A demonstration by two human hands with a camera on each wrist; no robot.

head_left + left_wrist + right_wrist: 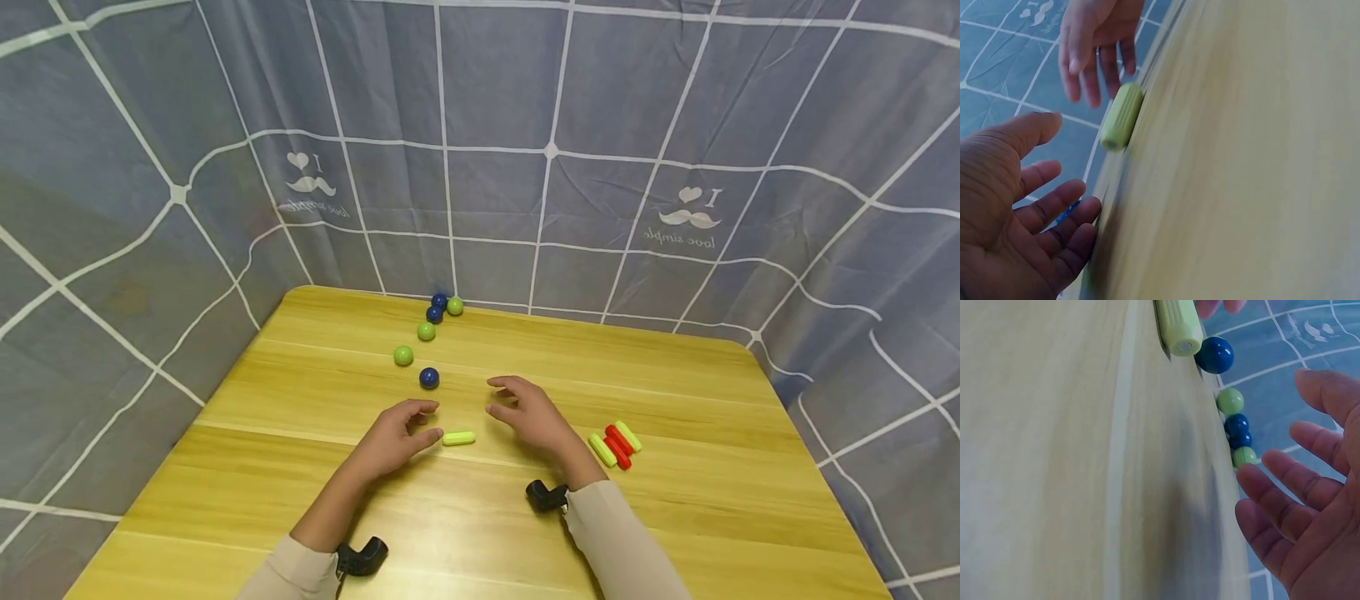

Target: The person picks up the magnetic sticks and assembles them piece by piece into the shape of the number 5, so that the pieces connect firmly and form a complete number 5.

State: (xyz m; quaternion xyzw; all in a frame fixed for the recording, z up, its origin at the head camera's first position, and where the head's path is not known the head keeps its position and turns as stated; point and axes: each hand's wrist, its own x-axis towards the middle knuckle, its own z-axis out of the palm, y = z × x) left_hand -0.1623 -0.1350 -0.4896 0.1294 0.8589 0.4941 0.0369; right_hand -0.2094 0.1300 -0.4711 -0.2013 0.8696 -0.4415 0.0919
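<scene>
A short yellow-green ribbed cylinder (459, 437) lies on the wooden table between my two hands. My left hand (392, 440) is just left of it, fingers loosely bent, the thumb tip close by its left end in the head view. In the left wrist view a gap shows between that hand and the cylinder (1122, 116). On the other side, my right hand (531, 415) hovers with relaxed, spread fingers and holds nothing. Beyond the left fingertips sits a dark blue ball (429, 378). The right wrist view shows this ball (1215, 355) behind the cylinder's end (1180, 334).
Green balls (403, 356) and more blue balls (434, 314) trail back to the table's far edge. Right of the right forearm, two red cylinders (618, 451) lie side by side with two yellow-green ones (602, 450). A grey grid-patterned curtain (495, 192) surrounds the table (712, 433).
</scene>
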